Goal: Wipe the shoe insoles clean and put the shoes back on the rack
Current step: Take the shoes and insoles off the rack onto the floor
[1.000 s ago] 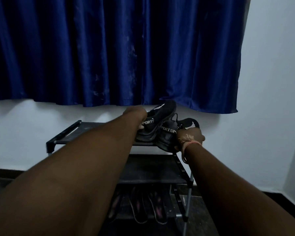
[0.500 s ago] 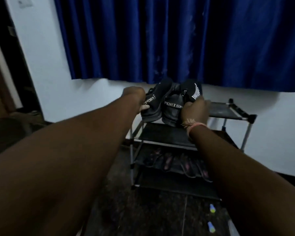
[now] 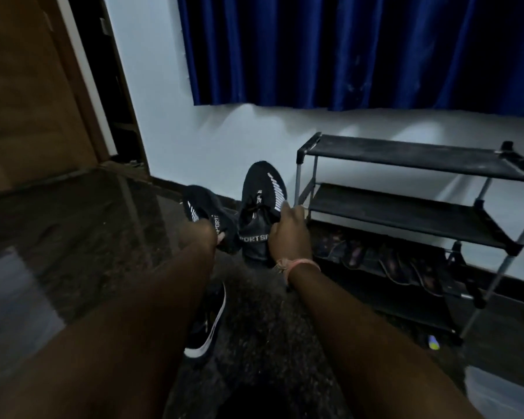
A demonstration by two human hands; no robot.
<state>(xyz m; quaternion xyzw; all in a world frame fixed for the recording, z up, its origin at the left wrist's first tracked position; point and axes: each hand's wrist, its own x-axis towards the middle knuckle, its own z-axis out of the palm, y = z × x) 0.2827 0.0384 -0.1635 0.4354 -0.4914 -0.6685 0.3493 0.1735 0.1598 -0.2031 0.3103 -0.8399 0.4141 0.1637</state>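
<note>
- Head view: left hand (image 3: 208,231) holds one black knit slip-on shoe with white stripes (image 3: 204,211) at its collar; the shoe hangs toe-away, just left of the second one.
- Right hand (image 3: 289,234) grips the second black knit shoe with white stripes (image 3: 262,195) at the collar edge, fingers (image 3: 288,208) curled over the rim, toe pointing up.
- Both shoes are off the floor and touching or nearly so, left of the black fabric-shelved rack on a metal frame (image 3: 406,155). Top two shelves show nothing on them.
- Handling guess: light, with a soft knit upper that folds under a pinch and a stiffer sole. Collar grip works for carrying; for wiping insoles, better to hold by the sole or heel.
- Another dark shoe with a white sole (image 3: 208,325) lies on the dark floor (image 3: 73,237) between the forearms.
- Sandals (image 3: 390,261) sit on a lower shelf.
</note>
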